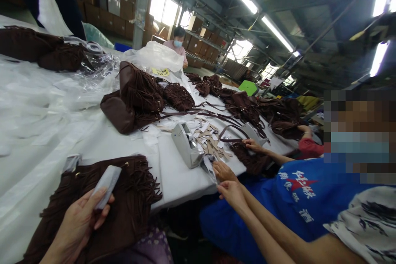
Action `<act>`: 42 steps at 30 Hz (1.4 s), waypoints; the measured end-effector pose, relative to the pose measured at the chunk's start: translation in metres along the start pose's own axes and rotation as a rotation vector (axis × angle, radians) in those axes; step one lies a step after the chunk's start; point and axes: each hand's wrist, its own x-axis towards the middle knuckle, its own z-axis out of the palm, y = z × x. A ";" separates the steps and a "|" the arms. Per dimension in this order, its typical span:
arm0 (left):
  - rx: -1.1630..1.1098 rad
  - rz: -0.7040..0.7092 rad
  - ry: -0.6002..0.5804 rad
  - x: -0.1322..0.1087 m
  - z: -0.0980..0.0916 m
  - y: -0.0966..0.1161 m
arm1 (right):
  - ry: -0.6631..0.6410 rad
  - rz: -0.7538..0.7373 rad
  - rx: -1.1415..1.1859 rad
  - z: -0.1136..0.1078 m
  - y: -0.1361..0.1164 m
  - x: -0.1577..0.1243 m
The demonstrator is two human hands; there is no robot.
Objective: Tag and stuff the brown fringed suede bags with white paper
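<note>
My left hand (82, 220) grips a small flat packet (107, 185), grey-white and shiny, between thumb and fingers. It hovers over a dark brown fringed bag (123, 210) that lies at the table's front edge, partly over my lap. My right hand (233, 194) reaches far to the right, its fingers pinching the end of a clear strip of tape (211, 171) beside a grey tape dispenser (187, 146). A co-worker's hand (224, 170) is right beside mine at the tape.
Tan and white tags (210, 140) lie piled behind the dispenser. More brown fringed bags (139, 90) and long straps lie across the white-covered table (77, 119). A co-worker in a blue apron (297, 194) sits close on my right; other people stand across the table.
</note>
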 end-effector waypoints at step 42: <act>0.135 0.287 -0.078 0.003 0.007 0.001 | -0.549 -0.576 0.087 0.155 -0.268 -0.057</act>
